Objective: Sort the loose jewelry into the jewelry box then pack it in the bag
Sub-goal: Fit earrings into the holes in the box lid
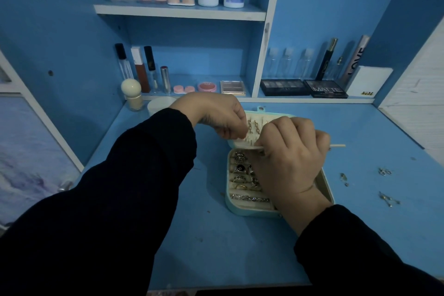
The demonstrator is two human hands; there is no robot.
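Pinching earring panel (262, 119) above open jewelry box (252, 212): left hand (216, 113), right hand (292, 151).

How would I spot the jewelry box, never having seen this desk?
Find the blue desk below the shelves. Mid-desk lies the jewelry box, pale mint, lid open. It alone holds rings in cream slots; the loose jewelry lies bare to its right.
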